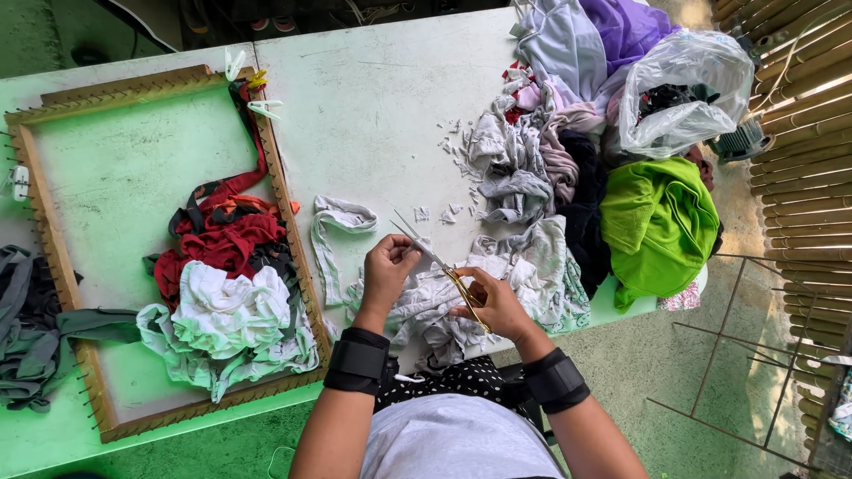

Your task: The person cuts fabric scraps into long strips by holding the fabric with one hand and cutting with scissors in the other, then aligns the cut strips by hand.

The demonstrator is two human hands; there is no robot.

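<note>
— Looking at the lower middle of the frame, we see the right hand (pixel 493 302) with its fingers closed through the handles of the scissors (pixel 442 266), blades pointing up-left.

— And we see the left hand (pixel 388 266), fingers pinched shut on a pale fabric strip (pixel 417 306) just beside the blades, above the tabletop (pixel 373 115). A wooden frame (pixel 55 257) holding red and white rags lies at the left; a green garment (pixel 658 222) sits at the right.

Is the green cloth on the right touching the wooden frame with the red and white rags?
Apart. The head view shows the green cloth at the table's right end and the wooden frame at the left, with bare tabletop and grey scraps between them.
</note>
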